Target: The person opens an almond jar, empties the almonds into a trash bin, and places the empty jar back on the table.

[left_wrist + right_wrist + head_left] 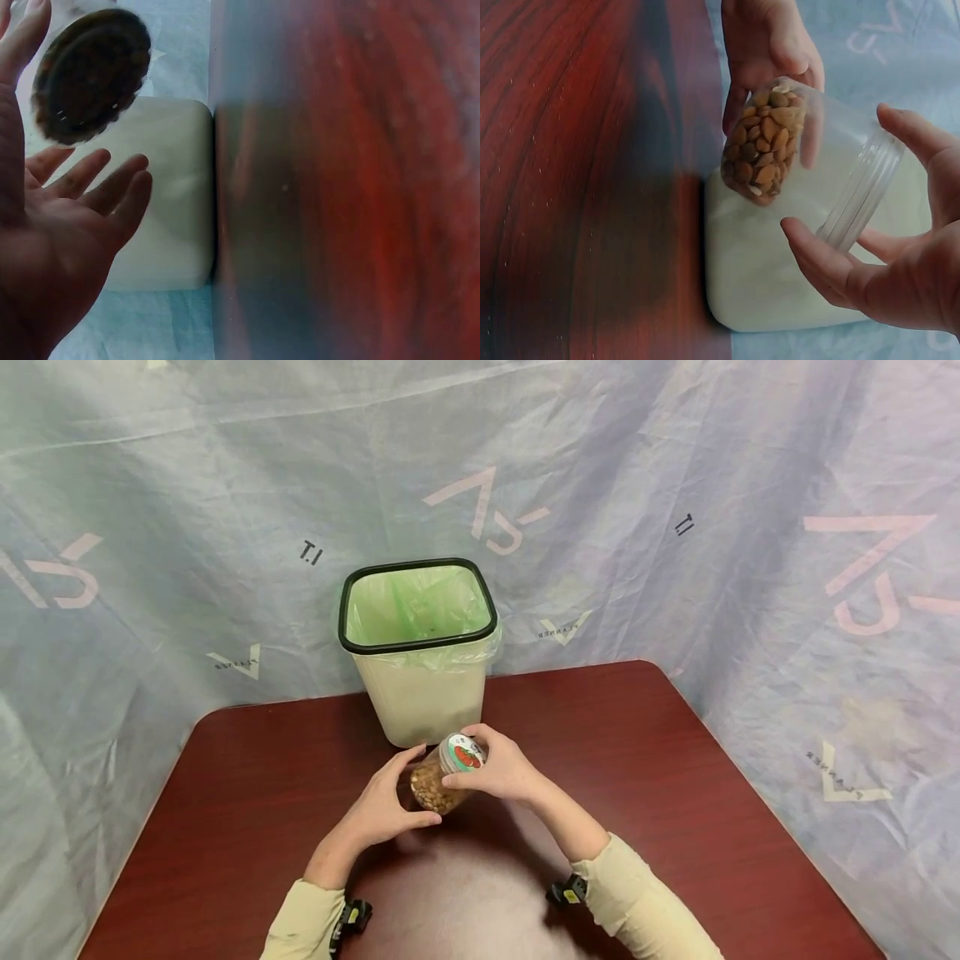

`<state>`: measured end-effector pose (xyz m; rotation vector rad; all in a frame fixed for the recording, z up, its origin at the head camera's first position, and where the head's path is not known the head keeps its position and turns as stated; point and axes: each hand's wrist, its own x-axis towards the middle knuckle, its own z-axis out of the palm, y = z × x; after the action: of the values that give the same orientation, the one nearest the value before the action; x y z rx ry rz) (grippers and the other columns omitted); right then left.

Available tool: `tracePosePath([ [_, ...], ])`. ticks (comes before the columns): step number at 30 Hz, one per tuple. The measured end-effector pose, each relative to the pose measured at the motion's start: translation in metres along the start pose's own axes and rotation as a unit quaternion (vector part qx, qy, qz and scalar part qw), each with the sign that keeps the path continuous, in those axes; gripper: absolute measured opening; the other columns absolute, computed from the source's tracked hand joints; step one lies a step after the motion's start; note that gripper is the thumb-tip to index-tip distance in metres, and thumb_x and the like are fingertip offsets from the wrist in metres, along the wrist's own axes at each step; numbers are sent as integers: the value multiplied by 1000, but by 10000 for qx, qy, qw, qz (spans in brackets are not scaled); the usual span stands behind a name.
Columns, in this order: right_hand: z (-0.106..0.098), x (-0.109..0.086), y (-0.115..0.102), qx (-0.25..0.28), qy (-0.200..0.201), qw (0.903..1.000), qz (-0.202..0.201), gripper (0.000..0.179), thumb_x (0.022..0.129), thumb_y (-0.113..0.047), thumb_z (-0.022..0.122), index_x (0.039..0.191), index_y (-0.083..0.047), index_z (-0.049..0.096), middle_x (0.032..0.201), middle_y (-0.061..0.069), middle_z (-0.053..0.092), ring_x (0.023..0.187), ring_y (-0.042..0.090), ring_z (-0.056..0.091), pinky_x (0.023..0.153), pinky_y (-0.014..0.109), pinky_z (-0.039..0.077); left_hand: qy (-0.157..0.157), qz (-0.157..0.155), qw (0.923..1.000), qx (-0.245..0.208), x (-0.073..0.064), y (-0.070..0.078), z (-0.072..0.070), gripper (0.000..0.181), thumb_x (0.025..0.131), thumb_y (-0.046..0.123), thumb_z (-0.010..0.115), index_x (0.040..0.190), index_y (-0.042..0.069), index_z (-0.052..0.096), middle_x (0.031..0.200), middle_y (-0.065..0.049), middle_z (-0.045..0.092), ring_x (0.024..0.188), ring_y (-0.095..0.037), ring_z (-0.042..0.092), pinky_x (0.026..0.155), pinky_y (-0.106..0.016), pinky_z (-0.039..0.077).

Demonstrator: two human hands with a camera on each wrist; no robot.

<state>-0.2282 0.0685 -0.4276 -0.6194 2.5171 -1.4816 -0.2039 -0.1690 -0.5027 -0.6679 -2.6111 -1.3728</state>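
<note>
A clear plastic jar [431, 787], part filled with brown nuts or seeds [763, 146], is held tilted above the table in front of the bin. Its lid [463, 753] is white and green with a red picture. My right hand [504, 767] grips the jar at the lid end, thumb on one side and fingers on the other. Around the lower part of the jar, my left hand [380, 806] is spread, its fingers loosely extended. The left wrist view shows the jar's dark base [94, 79] over the left hand's spread fingers [127, 191].
Just behind the hands, a cream waste bin [427, 693] with a black rim and a greenish plastic liner [420, 597] stands on the dark red table [637, 760]. Grey printed cloth [600, 468] hangs around the table's back and sides.
</note>
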Motion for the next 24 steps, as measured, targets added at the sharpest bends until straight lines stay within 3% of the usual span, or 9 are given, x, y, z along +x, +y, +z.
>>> tracePosePath([
  [7,5,1,-2,257,-46,9996,-138,65,69,-31,88,123,-13,57,101,0,62,90,15,58,77,33,49,228,-21,9997,-81,-1,4,0,88,61,31,94,137,24,50,127,10,56,112,-11,55,92,-44,46],
  [13,9,2,-1,258,-9,9993,-274,66,69,-29,88,125,-13,56,102,-1,62,92,15,57,78,32,49,338,-109,9993,-86,-3,4,0,86,62,32,93,136,26,50,122,11,57,105,-10,57,88,-40,48],
  [20,11,1,-4,525,-193,9976,-412,71,71,-24,88,131,-8,53,110,7,61,97,22,58,79,32,49,548,68,9984,-112,-3,7,1,86,60,30,94,135,23,52,120,6,60,100,-14,60,81,-38,51],
  [24,10,0,-6,348,-270,9979,-471,71,75,-26,84,134,-7,51,111,5,61,98,20,58,82,35,50,635,74,9979,-120,-5,6,1,85,60,30,94,134,25,53,119,7,60,99,-13,61,80,-37,52],
])
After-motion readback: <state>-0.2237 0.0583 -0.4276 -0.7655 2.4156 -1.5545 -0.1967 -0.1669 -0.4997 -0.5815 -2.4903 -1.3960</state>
